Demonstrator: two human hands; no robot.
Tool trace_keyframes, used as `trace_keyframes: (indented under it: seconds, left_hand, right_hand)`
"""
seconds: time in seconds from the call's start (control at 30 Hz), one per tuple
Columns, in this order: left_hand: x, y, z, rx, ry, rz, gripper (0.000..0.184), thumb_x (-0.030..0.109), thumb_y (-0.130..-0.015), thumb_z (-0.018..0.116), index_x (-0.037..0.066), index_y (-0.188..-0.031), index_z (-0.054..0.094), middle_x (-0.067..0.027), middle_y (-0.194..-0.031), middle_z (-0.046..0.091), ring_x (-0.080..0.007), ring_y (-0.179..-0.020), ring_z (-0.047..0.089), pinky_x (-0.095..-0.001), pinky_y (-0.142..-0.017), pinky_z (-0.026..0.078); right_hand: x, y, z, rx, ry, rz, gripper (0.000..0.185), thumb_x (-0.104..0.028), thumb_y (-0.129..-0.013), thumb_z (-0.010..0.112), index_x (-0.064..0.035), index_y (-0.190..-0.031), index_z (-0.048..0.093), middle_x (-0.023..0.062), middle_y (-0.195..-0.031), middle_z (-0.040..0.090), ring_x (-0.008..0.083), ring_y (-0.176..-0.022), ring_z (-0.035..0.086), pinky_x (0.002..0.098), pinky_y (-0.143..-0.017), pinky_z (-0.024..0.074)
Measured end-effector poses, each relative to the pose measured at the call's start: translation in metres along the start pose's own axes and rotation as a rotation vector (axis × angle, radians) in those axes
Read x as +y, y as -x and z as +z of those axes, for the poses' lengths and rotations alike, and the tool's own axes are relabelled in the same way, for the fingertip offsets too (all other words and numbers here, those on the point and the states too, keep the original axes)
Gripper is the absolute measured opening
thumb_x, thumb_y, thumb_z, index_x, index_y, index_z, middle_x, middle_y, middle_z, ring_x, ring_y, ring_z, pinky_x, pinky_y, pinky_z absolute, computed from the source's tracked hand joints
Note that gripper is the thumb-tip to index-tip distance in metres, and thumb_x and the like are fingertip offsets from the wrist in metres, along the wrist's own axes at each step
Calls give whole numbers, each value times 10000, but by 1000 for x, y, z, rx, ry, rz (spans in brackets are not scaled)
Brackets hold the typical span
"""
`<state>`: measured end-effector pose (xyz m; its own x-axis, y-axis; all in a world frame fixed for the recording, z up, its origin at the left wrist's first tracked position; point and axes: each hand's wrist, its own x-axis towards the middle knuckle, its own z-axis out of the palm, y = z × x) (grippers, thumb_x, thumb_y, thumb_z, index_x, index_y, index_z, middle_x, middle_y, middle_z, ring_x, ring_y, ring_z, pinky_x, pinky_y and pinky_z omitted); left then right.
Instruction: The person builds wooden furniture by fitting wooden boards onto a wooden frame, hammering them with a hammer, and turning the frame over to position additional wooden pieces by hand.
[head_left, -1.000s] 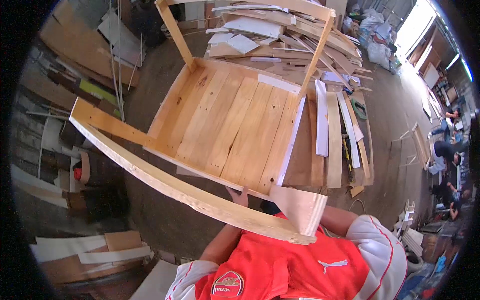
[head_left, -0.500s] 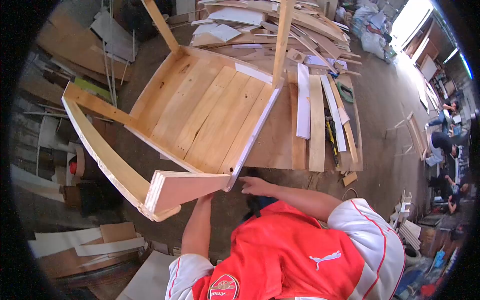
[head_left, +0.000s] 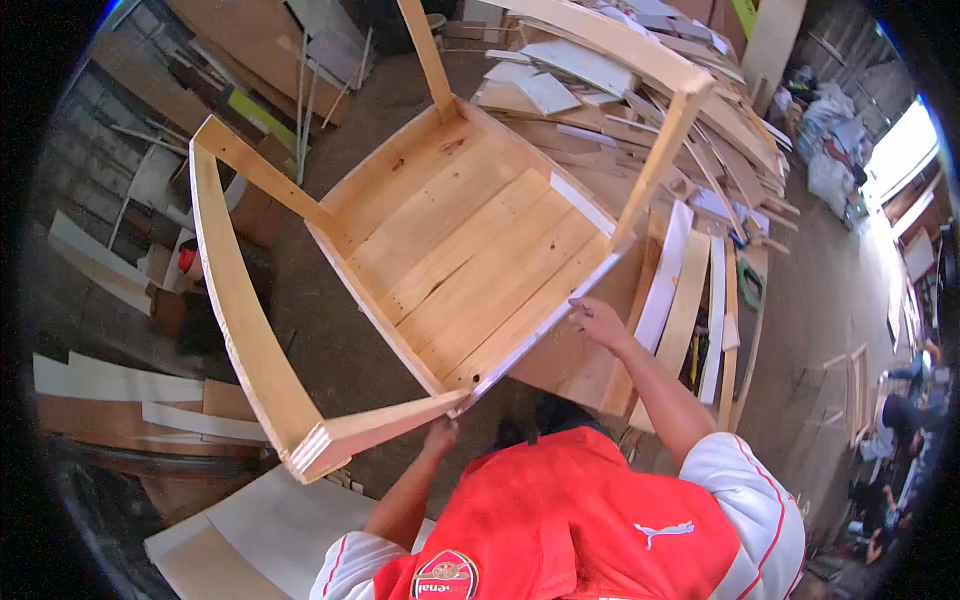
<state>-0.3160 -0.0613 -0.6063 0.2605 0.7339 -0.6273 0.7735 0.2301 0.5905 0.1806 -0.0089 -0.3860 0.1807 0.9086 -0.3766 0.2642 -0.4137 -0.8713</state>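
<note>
A wooden furniture frame with a planked panel, upright legs and a curved rail stands tilted in front of me. My left hand is closed at its near corner, just under the leg; part of the fingers is hidden there. Farther along the white-edged side rail, my right hand grips the edge, its fingertips bent against the wood. The curved rail reaches out to the left, joining two legs.
Long wooden strips lie on a board at the right, with a green-handled saw beside them. Offcuts are heaped behind the frame. Pale sheets lean at the lower left. People sit at the far right.
My right hand has moved from near the corner up along the side rail and now holds its edge. The view has turned, and the frame appears farther right. My left hand stays by the corner.
</note>
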Motion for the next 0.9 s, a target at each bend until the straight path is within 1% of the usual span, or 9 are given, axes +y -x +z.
trace_keyframes:
  seconds: [0.03,0.1,0.17,0.23,0.27,0.3,0.43,0.6,0.9]
  left_hand:
    - [5,11,23,-178,-268,-194,674,506,-998,417,-28,-1405,466,-254,-1421,489,-386,-1344,439,-422,-1117,344]
    - [112,51,21,-276,-249,-12,637,493,-989,420,-22,-1347,530,-301,-1314,554,-435,-1273,498,-461,-1085,376]
    - [193,22,27,-531,-160,227,580,494,-974,436,-7,-1165,658,-280,-1184,636,-402,-1140,607,-503,-968,456]
    - [276,-18,32,-325,-378,651,543,492,-951,468,7,-927,712,-225,-907,704,-360,-875,691,-503,-771,516]
    - [331,-31,13,-360,-237,159,534,467,-946,494,9,-758,694,-174,-692,658,-324,-708,669,-455,-642,509]
    - [365,-61,3,-300,-140,123,520,457,-935,519,19,-708,684,-142,-582,595,-321,-615,620,-449,-605,493]
    - [482,-102,-92,130,-203,31,527,486,-911,553,-5,-1017,714,-259,-1093,677,-419,-1069,642,-493,-925,502]
    - [327,-279,-180,484,-419,57,487,414,-881,604,-50,-996,697,-295,-1071,664,-442,-1021,648,-501,-892,517]
    - [243,-192,-338,1071,-38,-610,668,521,-817,701,69,-1291,568,-186,-1259,602,-373,-1201,550,-456,-983,472]
  right_hand:
    - [0,-16,-9,29,54,-70,510,-286,-870,669,-52,-1316,587,131,-1017,702,182,-814,662,322,-648,542]
    - [-29,-40,-23,-7,164,-105,519,-282,-850,669,-51,-1308,590,154,-1010,702,220,-830,673,345,-690,548]
    - [-53,-66,-26,-32,262,-158,526,-284,-837,661,-49,-1302,591,179,-1017,701,266,-866,680,371,-747,548]
    - [-70,-95,-23,-45,342,-231,533,-293,-831,644,-46,-1300,591,208,-1039,699,321,-923,684,400,-821,542]
    - [-78,-111,-22,-37,366,-237,542,-302,-827,637,-42,-1301,588,221,-1068,689,341,-961,672,413,-857,529]
    - [-87,-128,-20,-28,391,-243,552,-311,-824,630,-39,-1303,586,233,-1098,678,361,-999,661,425,-893,515]
    - [-151,-168,-14,1,472,-175,588,-340,-820,611,-21,-1313,570,256,-1200,637,379,-1118,619,453,-959,487]
    - [-217,-216,-8,61,485,-243,549,-332,-814,620,-31,-1271,589,230,-1208,640,389,-1139,605,468,-960,483]
    - [-251,-371,25,180,738,32,444,-277,-825,633,-49,-1205,608,205,-1228,629,358,-1182,581,473,-943,489]
